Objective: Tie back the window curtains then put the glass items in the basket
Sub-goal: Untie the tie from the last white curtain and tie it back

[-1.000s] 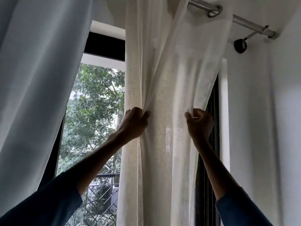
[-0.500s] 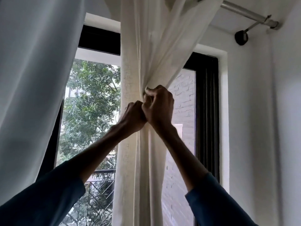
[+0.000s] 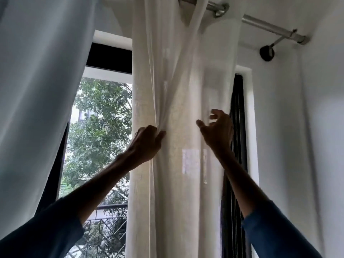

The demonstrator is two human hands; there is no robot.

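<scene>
A sheer white right curtain (image 3: 184, 101) hangs from a metal rod (image 3: 268, 27) in front of the window. My left hand (image 3: 147, 144) grips a gathered bunch of its folds at the curtain's left side. My right hand (image 3: 217, 131) is raised by the curtain's right edge with fingers spread and loosely curved, holding nothing. A second white curtain (image 3: 37, 86) hangs at the left, pulled aside. No glass items or basket are in view.
The window (image 3: 98, 127) shows trees and a balcony railing (image 3: 96, 231) outside. A black rod bracket (image 3: 267, 53) is fixed to the white wall (image 3: 307, 127) at the right. The dark window frame (image 3: 236, 146) runs behind the curtain's right edge.
My right hand let go of the bunched fabric beside my left hand and moved right to the curtain's edge. The curtain spread wide again. My left hand kept its grip.
</scene>
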